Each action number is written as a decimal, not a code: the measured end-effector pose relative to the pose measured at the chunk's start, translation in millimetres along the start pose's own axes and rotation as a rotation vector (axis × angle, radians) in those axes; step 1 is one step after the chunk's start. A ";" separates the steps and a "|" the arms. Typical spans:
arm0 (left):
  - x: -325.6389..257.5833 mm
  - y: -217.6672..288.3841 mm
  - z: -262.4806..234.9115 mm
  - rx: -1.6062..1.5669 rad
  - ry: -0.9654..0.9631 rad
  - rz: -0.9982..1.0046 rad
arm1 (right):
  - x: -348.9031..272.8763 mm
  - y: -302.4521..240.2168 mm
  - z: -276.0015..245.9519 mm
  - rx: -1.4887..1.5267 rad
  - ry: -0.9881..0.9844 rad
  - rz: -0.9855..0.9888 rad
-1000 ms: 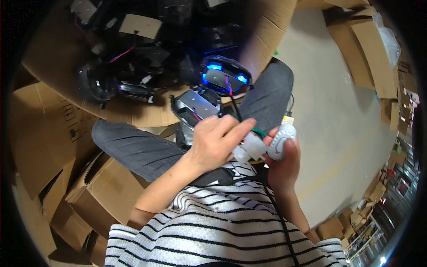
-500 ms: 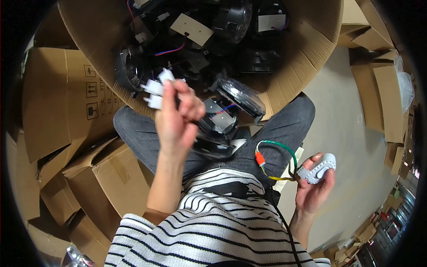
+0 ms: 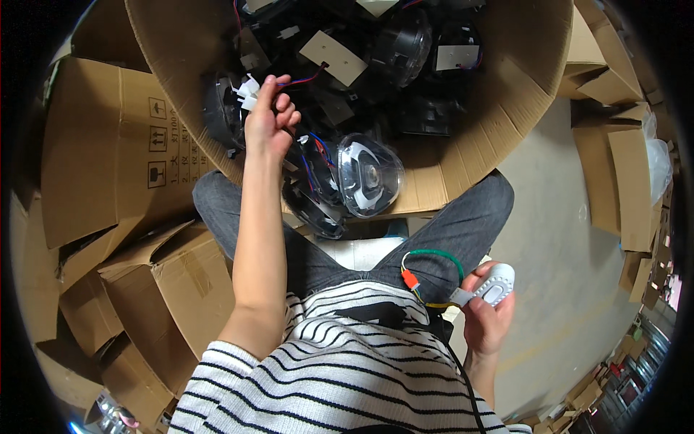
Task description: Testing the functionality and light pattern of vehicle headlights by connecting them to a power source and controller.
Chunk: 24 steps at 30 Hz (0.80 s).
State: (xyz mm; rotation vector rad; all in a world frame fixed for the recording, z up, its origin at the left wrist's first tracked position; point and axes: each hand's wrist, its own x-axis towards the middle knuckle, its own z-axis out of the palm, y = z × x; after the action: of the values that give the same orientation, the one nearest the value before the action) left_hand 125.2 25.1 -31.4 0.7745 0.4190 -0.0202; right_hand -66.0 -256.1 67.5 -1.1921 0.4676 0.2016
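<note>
A big brown carton [image 3: 499, 123] leads the scene, loaded with dark lamp housings [image 3: 401, 47]. Right at the middle of its near edge sits a clear-lensed lamp [image 3: 370, 176], tilted, lens toward us! Out over the carton's left side goes the left hand [image 3: 271, 119], fingers curled in, thumb closed up against them on a little bunch of white connectors [image 3: 248, 92] poking out. The right hand [image 3: 488, 311] is short of the carton's near edge, off to the right, thumb and fingers wrapped snugly round a pale handheld device [image 3: 495, 286]. Inside the carton, a cream plate [image 3: 334, 58] lies just beyond the left hand, and a thin red-and-blue wire [image 3: 307, 78] runs from it to those fingertips; whether it joins the connectors, there's no telling. By the device loops a green-sleeved cable [image 3: 441, 253], carrying a tiny orange connector [image 3: 410, 280].
</note>
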 end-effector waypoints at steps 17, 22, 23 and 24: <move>-143.0 -3.1 48.8 1.179 -0.145 1.059 | 2.9 -0.3 24.4 -0.267 -0.047 0.045; -171.3 -5.1 54.6 0.953 -0.481 0.577 | -0.2 3.5 19.5 -0.412 -0.158 -0.046; -166.0 -6.9 50.0 0.965 -0.658 0.627 | 0.0 0.6 20.9 -0.471 -0.207 -0.089; -165.6 -12.9 48.6 0.881 -0.752 0.603 | -0.5 -2.8 22.6 -0.530 -0.256 -0.131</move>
State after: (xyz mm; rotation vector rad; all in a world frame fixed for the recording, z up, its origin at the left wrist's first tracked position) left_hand -11.6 -39.6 52.8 1.6477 -0.6041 0.0720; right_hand -59.8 -236.2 76.7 -1.6820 0.1070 0.3754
